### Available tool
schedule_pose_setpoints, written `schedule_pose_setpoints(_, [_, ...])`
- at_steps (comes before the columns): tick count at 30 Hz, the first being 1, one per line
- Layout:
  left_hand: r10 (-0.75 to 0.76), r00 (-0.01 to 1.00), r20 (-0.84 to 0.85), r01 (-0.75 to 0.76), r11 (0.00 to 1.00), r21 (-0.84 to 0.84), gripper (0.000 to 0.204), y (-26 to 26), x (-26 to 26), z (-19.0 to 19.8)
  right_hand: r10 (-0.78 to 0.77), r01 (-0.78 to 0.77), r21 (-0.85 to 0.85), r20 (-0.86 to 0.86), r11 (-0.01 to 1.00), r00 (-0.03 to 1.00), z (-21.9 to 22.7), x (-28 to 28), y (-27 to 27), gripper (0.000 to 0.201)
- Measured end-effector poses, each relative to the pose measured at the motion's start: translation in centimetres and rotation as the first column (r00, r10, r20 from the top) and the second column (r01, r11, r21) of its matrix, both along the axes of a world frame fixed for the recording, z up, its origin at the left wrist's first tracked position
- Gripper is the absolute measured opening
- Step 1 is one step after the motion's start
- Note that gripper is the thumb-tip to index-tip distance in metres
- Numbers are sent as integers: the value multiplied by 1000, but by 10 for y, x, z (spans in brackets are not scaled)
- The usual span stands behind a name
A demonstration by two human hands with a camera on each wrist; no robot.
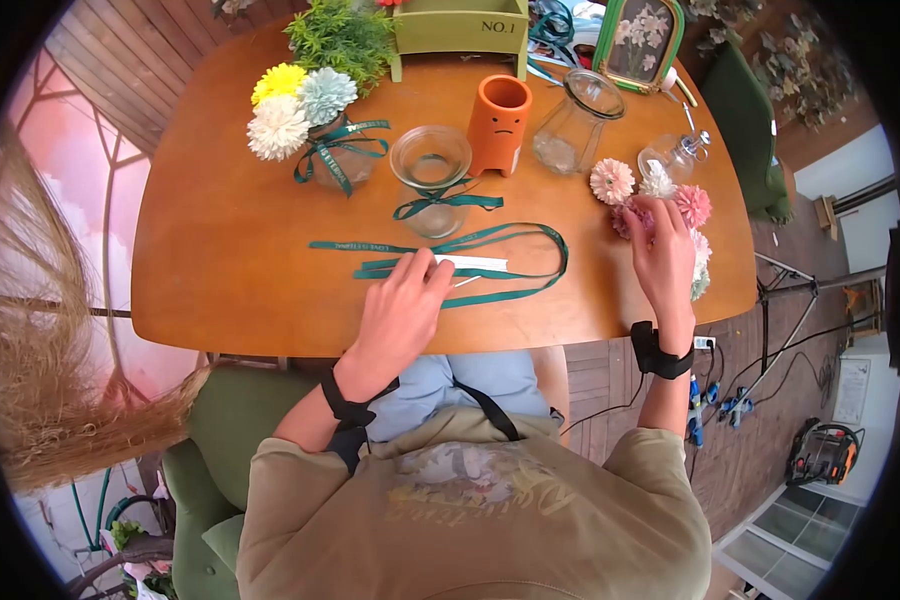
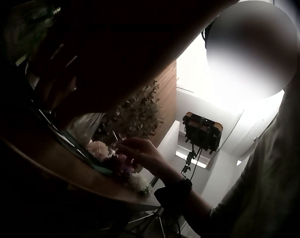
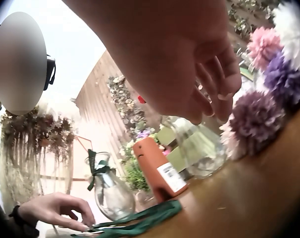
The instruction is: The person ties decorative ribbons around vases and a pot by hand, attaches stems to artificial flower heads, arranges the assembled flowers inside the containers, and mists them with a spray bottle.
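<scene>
The wooden table (image 1: 210,270) is covered partly with glass vessels and flowers. Behind a looped green ribbon (image 1: 563,255), a glass vase (image 1: 425,180) is placed upright. The ribbon is touched near a white strip (image 1: 482,263) by the bent fingers of the left hand (image 1: 402,305); whether it is pinched cannot be told. The right hand (image 1: 665,262) is held, fingers partly curled, at a mauve flower (image 3: 258,120); whether this is gripped cannot be seen.

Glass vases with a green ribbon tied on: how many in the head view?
2: the flower-filled vase at the left and the flowerless vase ahead of the left hand.
</scene>
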State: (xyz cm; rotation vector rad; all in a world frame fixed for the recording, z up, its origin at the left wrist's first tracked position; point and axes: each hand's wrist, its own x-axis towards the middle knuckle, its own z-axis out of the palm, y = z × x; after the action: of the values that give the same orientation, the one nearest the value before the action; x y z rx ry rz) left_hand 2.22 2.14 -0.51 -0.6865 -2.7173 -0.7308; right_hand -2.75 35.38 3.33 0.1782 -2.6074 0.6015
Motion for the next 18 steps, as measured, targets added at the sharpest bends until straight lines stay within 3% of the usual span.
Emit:
schedule_pose_setpoints(2, [37,999,34,-33,992,-125,17,0,1,-6,-58,58,75,3,996,998,-7,2,18,26])
schedule_pose_setpoints(4, [-23,999,-22,19,987,-162,18,0,-2,-9,-87,91,196,-30,976,996,-14,2,26,37])
schedule_pose_setpoints(5, [-71,995,-76,54,978,-204,20,0,-1,-9,-92,95,194,-27,976,995,-16,2,26,37])
schedule_pose_setpoints(7, [-88,992,-92,62,963,-261,19,2,0,-8,-21,-6,196,138,981,990,-19,0,25,40])
schedule_pose_setpoints(8, [-102,989,-110,62,947,-317,18,3,0,-6,35,-58,214,108,975,994,-22,-1,25,37])
schedule_pose_setpoints(12, [-117,988,-97,76,933,-352,22,0,0,-1,16,-39,196,119,980,993,-27,-5,25,29])
schedule_pose_setpoints(14, [-87,990,-110,40,928,-371,20,-3,2,2,90,-90,0,14,996,996,-21,-7,25,18])
schedule_pose_setpoints(15, [-82,990,-113,35,928,-371,20,-6,4,4,95,-95,2,12,995,995,-18,-5,23,18])
schedule_pose_setpoints(17, [-52,997,-62,39,979,-200,22,-13,6,9,62,-56,-320,9,946,998,-3,1,11,15])
schedule_pose_setpoints(18, [-49,997,-63,35,979,-200,22,-16,7,14,62,-47,-380,27,924,998,9,5,2,18])
